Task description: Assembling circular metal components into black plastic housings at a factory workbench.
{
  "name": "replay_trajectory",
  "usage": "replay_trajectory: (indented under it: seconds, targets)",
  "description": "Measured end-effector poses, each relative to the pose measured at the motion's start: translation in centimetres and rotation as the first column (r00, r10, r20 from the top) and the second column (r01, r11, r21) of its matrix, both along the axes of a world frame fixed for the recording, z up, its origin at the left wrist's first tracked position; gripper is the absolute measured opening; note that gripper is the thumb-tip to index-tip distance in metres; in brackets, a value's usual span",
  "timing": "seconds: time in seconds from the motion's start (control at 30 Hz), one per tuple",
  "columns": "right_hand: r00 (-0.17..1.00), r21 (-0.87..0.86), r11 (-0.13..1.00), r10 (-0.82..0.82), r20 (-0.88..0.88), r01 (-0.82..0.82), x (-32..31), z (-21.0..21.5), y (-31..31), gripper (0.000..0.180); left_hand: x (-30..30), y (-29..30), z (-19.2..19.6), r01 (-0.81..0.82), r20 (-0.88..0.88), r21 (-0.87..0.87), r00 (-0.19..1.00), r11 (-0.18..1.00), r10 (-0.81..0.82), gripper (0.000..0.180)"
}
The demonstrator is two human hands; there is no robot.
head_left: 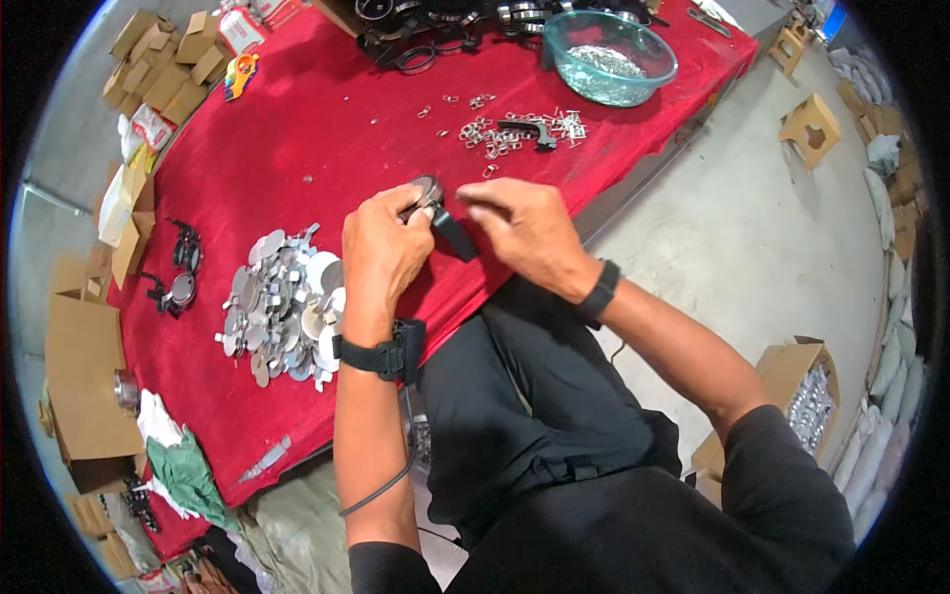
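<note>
My left hand grips a round metal-and-black clamp between thumb and fingers. A curved black lever sticks out from the clamp toward the table's near edge. Just to the right, my right hand hovers with its fingers reaching toward the clamp and the thumb a little apart; the fingertips are slightly blurred, and nothing shows between them. Close to my left wrist lies a heap of flat round metal pieces with tabs. Beyond both hands, small metal links and pins are scattered around another black lever.
Along the far edge of the red-covered table stand a clear bowl of small metal parts and several black ring clamps. Two clamp pieces lie at left, near a cardboard box. A wooden stool stands on the floor.
</note>
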State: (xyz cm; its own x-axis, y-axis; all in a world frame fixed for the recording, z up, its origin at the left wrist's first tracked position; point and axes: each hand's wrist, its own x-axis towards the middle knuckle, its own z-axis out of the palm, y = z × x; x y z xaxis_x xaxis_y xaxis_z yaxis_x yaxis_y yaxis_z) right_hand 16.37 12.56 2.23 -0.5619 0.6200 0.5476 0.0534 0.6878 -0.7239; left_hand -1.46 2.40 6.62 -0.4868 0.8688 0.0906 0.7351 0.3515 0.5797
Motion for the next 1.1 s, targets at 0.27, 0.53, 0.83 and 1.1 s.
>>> replay_trajectory:
  seconds: [0.27, 0.53, 0.83, 1.1]
  targets:
    - [0.883, 0.17, 0.913, -0.404, 0.24, 0.371, 7.6, 0.3, 16.4, 0.023, -0.5, -0.1, -1.3, 0.037, -0.049, 0.196, 0.998, 0.98, -0.028, 0.032]
    - [0.728, 0.574, 0.795, -0.511, 0.457, 0.197, 5.7, -1.0, 20.2, 0.015, 0.5, 0.0, -1.0, -0.065, -0.006, 0.195, 0.998, 0.979, 0.068, 0.029]
    - [0.724, 0.683, 0.716, -0.548, 0.419, 0.147, 5.3, -2.0, 19.6, 0.009, -0.7, -0.2, -0.6, -0.017, 0.107, 0.131, 0.994, 0.991, 0.003, 0.03]
    - [0.887, 0.594, 0.782, -0.396, 0.238, 0.19, 6.6, -2.5, 21.3, 0.011, 0.2, 0.2, -0.7, -0.031, 0.085, 0.142, 0.996, 0.989, 0.019, 0.032]
